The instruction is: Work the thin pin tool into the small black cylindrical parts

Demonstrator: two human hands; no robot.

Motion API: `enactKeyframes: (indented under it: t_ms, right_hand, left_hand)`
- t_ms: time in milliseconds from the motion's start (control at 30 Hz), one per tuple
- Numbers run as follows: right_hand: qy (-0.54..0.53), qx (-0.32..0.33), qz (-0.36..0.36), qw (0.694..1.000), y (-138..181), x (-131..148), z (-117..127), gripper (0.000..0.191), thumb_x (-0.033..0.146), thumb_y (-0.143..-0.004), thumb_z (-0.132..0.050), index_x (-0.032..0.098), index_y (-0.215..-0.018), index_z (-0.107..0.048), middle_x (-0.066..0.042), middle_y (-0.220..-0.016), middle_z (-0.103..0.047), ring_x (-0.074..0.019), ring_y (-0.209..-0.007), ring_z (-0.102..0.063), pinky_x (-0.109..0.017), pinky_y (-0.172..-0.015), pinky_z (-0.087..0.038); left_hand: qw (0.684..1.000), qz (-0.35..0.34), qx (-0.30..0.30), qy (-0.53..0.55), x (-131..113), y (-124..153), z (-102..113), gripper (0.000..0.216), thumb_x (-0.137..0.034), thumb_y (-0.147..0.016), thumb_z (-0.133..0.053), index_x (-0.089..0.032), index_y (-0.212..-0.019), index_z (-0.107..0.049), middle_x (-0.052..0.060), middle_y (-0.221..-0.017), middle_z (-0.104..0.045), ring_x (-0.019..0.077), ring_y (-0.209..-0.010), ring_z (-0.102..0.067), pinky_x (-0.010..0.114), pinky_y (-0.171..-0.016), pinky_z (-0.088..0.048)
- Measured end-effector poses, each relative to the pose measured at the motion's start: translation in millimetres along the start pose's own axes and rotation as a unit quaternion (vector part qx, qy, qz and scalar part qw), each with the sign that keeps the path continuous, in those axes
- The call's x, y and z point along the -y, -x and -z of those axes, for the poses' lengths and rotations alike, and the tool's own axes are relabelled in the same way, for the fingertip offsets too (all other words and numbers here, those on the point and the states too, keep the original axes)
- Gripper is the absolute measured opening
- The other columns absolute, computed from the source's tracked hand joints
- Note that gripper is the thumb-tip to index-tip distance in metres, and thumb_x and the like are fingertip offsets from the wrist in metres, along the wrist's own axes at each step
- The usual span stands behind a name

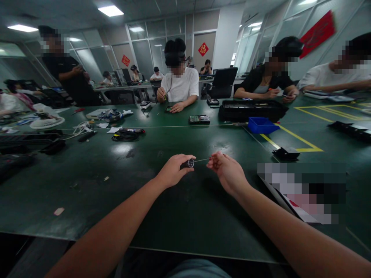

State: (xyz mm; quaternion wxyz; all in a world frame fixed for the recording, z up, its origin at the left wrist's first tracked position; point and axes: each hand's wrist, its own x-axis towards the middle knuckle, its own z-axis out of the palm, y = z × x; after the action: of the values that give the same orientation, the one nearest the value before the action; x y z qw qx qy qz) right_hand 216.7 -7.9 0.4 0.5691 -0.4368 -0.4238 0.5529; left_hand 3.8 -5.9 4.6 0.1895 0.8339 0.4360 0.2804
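My left hand (174, 170) is closed round a small dark cylinder (190, 163), whose round, pale-rimmed end faces right between thumb and fingers. A thin straight rod (201, 160), metallic in look, runs from that end to my right hand (224, 168). The fingers of my right hand are pinched on the rod's right end, and its tip reaches the cylinder's face. Whether the tip is inside or only touching, I cannot tell. Both hands are above the green table (174, 216), apart from each other.
A blue bin (262, 125) and a long black case (252, 111) stand beyond my right hand. A circuit-board device (199, 119) lies ahead, coiled black cable (127, 134) to the left. A dark-framed panel (278, 193) is near my right forearm. People sit across the table.
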Motion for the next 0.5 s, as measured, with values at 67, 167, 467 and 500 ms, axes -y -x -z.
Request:
enactKeyframes:
  t_ms: [67,167,467,500]
  right_hand:
    - [-0.004,0.006,-0.021,1.000,-1.4,-0.2,1.2,0.029,0.050,-0.087,-0.056,0.023,-0.080,-0.057,-0.003,-0.065,-0.058,-0.0206,-0.061,-0.060,-0.041,-0.071,-0.057]
    - [-0.009,-0.016,0.004,1.000,-1.2,-0.1,2.5,0.025,0.047,-0.087,-0.058,0.022,-0.082,-0.058,-0.003,-0.069,-0.060,-0.0193,-0.063,-0.061,-0.038,-0.070,-0.056]
    - [0.158,-0.019,0.139,0.977,4.9,0.6,4.4,0.032,0.052,-0.095,-0.051,0.021,-0.096,-0.059,-0.003,-0.083,-0.066,-0.0179,-0.075,-0.064,-0.034,-0.073,-0.053]
    - [0.175,-0.016,0.146,0.974,5.9,1.5,4.1,0.032,0.051,-0.095,-0.050,0.020,-0.097,-0.059,-0.003,-0.083,-0.067,-0.0178,-0.075,-0.064,-0.034,-0.073,-0.052]
  left_hand:
    - [1.000,0.008,0.007,-0.018,0.6,-0.2,0.7,0.039,-0.028,-0.090,-0.066,-0.026,-0.129,-0.060,0.005,-0.115,-0.066,0.0229,-0.110,-0.058,0.041,-0.101,-0.042]
    - [0.999,0.024,0.018,-0.032,1.6,-0.4,0.7,0.041,-0.029,-0.090,-0.067,-0.026,-0.130,-0.060,0.005,-0.117,-0.066,0.0246,-0.111,-0.058,0.043,-0.101,-0.042]
    - [0.999,0.032,0.026,-0.035,6.0,0.2,-2.0,0.046,-0.033,-0.090,-0.066,-0.027,-0.135,-0.057,0.006,-0.118,-0.066,0.0253,-0.110,-0.058,0.044,-0.101,-0.042]
    - [0.998,0.032,0.027,-0.036,5.9,0.2,-2.0,0.047,-0.033,-0.090,-0.066,-0.027,-0.136,-0.057,0.006,-0.117,-0.066,0.0251,-0.109,-0.058,0.044,-0.100,-0.042]
